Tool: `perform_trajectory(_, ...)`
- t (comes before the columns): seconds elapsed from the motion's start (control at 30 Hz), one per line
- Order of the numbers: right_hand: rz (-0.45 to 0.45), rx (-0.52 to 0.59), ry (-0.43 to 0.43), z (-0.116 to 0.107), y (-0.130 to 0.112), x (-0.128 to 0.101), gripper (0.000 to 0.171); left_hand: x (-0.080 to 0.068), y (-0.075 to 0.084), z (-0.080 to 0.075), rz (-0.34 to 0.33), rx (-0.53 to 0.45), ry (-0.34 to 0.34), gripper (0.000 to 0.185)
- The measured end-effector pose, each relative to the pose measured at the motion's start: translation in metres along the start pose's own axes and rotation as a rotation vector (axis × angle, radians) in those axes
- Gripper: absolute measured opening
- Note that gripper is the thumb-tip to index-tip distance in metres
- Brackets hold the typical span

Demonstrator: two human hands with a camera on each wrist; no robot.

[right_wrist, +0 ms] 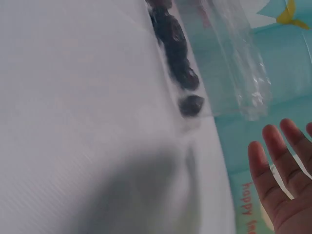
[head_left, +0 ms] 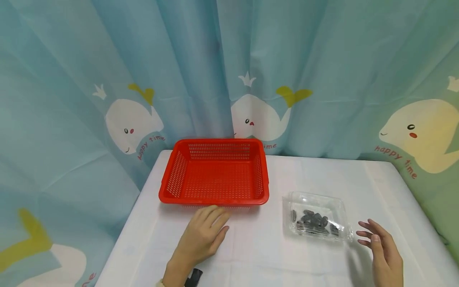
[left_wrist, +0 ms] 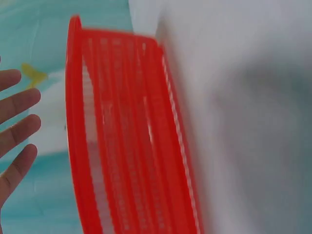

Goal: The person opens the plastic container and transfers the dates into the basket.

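Observation:
A red plastic basket (head_left: 215,202) with slotted walls stands at the back left of the white table. My left hand (head_left: 206,235) hovers just in front of its near rim, palm down with loosely bent fingers and nothing held. In the left wrist view the hand's spread fingers (left_wrist: 22,131) appear beside the basket's side. On the right, a clear plastic box (head_left: 331,201) holds several small, dark, wrinkled pieces (head_left: 312,219) that look like dried fruit. Close to the box's right side, my right hand (head_left: 385,255) is held up with its fingers spread, holding nothing.
A white cloth (head_left: 261,247) covers the table. Behind it hangs a blue-green curtain (head_left: 193,59) printed with whales, close to the basket's far rim. A black strap (head_left: 193,277) shows at the left wrist.

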State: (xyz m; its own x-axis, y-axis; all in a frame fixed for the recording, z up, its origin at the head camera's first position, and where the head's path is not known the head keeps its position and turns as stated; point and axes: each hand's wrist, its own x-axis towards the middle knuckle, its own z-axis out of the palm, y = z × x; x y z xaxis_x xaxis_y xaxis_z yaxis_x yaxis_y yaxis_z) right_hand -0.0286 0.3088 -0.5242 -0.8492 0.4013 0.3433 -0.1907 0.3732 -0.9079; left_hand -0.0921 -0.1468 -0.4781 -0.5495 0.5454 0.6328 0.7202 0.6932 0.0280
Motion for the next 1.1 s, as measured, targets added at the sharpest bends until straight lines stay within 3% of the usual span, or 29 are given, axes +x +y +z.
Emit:
perform_trajectory(0.27,0.143,0.124,0.036,0.013,0.005,-0.007,0.039,0.017,0.020,0.026,0.140,0.011,-0.004,0.029)
perform_trajectory(0.4,0.221,0.312,0.028,0.014,0.009,-0.009,0.038,0.026,0.026,0.038,0.198,0.025,0.006,0.031)
perform_trajectory(0.57,0.290,0.636,-0.026,0.011,0.022,-0.009,0.035,0.041,0.037,0.052,0.273,0.033,-0.015,0.027)
perform_trajectory(0.73,0.357,0.789,-0.100,0.007,0.035,-0.009,0.038,0.055,0.051,0.067,0.337,0.055,-0.061,0.029)
perform_trajectory(1.0,0.402,0.985,-0.309,-0.005,0.049,-0.007,0.046,0.074,0.066,0.090,0.435,0.038,-0.098,0.031)
perform_trajectory(1.1,0.415,1.011,-0.359,-0.009,0.051,-0.007,0.048,0.080,0.071,0.097,0.461,0.025,-0.142,0.034)
